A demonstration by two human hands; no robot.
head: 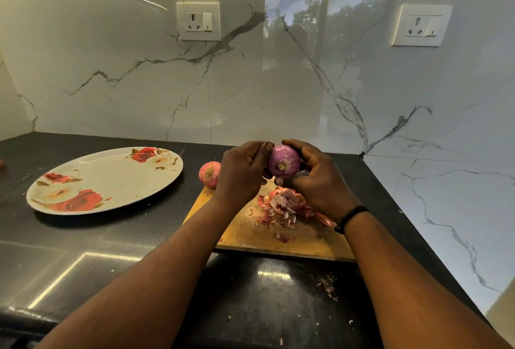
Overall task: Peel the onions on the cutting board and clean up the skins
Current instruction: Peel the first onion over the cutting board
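Above the cutting board (278, 240), both hands are holding a purple onion (283, 164): the right hand (315, 178) is curling its grip around it while the left hand (241, 173) is pinching at its top. Skins (284, 208) are lying on the board; an unpeeled onion (209, 174) is sitting at its far-left corner.

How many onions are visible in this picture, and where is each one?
2. One purple onion is held above the cutting board by both hands. One unpeeled onion lies at the board's far left corner. Another may be hidden behind the hands.
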